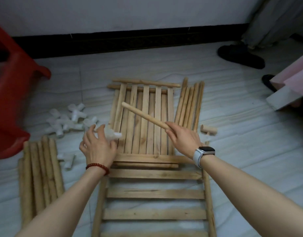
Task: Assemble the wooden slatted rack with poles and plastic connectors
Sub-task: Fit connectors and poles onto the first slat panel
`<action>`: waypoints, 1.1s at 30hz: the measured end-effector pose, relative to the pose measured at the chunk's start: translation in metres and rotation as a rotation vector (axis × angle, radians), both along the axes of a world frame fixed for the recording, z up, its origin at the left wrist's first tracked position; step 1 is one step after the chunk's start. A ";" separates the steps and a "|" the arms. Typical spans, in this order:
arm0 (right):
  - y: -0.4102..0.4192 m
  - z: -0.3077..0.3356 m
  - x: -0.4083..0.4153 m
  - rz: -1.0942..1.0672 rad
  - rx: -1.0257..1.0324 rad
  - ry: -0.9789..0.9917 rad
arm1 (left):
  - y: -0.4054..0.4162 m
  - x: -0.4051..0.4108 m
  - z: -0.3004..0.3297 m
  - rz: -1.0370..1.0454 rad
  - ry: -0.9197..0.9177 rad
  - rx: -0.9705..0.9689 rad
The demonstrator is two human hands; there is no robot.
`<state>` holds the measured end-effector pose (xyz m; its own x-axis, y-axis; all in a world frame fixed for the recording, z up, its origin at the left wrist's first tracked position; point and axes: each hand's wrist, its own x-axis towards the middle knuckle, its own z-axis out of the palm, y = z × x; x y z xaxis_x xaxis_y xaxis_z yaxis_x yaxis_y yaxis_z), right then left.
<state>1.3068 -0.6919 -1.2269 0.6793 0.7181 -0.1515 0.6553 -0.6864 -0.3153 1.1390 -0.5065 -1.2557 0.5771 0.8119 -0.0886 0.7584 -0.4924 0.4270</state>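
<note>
My right hand grips one end of a round wooden pole that slants up and left over the stacked slatted panels. My left hand holds a white plastic connector at the panels' left edge, its open stub pointing right. Another slatted panel lies flat on the floor between my forearms. A heap of white connectors sits left of the stack. Bundles of poles lie at the left and at the right.
A red plastic stool stands at the far left. Two short wooden pegs lie right of the panels. Two more connectors lie by the left bundle. Black slippers and a pink-and-white box sit at the right; the wall is beyond.
</note>
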 end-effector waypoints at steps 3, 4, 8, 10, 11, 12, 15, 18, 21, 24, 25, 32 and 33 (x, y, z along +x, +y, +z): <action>-0.005 -0.012 -0.012 -0.018 -0.032 0.183 | 0.016 0.003 -0.004 0.043 -0.084 -0.325; -0.006 -0.015 -0.014 -0.035 -0.037 0.231 | 0.019 0.007 -0.005 0.049 -0.138 -0.439; -0.008 -0.015 -0.021 0.001 -0.040 0.185 | 0.017 0.022 0.002 0.138 -0.207 -0.761; -0.008 -0.007 -0.022 0.062 -0.023 0.123 | 0.008 0.027 0.009 0.090 -0.183 -0.724; -0.007 -0.002 -0.021 0.080 -0.016 0.095 | 0.002 0.030 0.013 0.057 -0.184 -0.699; -0.008 0.004 -0.020 0.083 -0.001 0.087 | -0.005 0.033 0.019 0.030 -0.202 -0.679; -0.014 0.025 -0.021 0.037 0.073 0.166 | -0.022 0.039 0.042 0.042 -0.296 -0.613; -0.027 0.058 -0.025 0.010 0.162 0.156 | -0.034 0.035 0.073 0.035 -0.451 -0.520; -0.036 0.096 -0.033 0.073 0.160 0.071 | -0.041 0.027 0.113 -0.025 -0.639 -0.561; -0.042 0.123 -0.043 0.122 0.181 0.015 | -0.049 0.013 0.147 -0.047 -0.764 -0.735; -0.043 0.131 -0.048 0.120 0.201 0.007 | -0.052 0.006 0.156 -0.063 -0.771 -0.776; -0.054 0.197 -0.094 0.170 0.220 -0.015 | -0.064 -0.050 0.198 -0.251 -0.643 -0.744; -0.056 0.206 -0.102 0.171 0.252 -0.003 | -0.065 -0.060 0.202 -0.263 -0.613 -0.719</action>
<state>1.2045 -0.7484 -1.0209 0.5452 0.8369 0.0481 0.7560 -0.4660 -0.4597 1.0794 -0.5717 -1.0542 0.8426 0.5209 -0.1364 0.2085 -0.0821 0.9746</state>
